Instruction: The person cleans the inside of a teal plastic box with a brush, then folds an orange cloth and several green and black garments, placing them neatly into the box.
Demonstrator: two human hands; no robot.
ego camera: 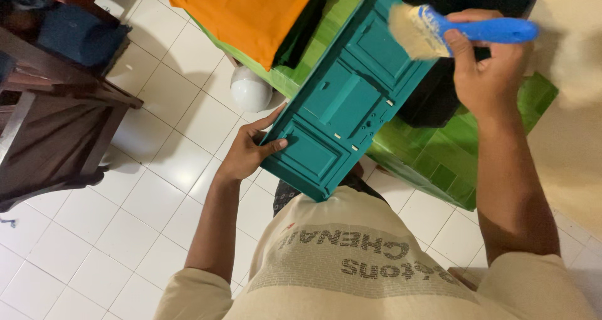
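The right hand is gripping a blue-handled brush, bristles hovering over the far end of a teal panelled board. The left hand is clasping the board's near left edge, propping it against the green table. The board looks stiff and fairly light; holding its edges seems safest.

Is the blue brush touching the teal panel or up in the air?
Cannot tell for sure. The right hand holds the blue brush, bristles over the teal panel's far end.
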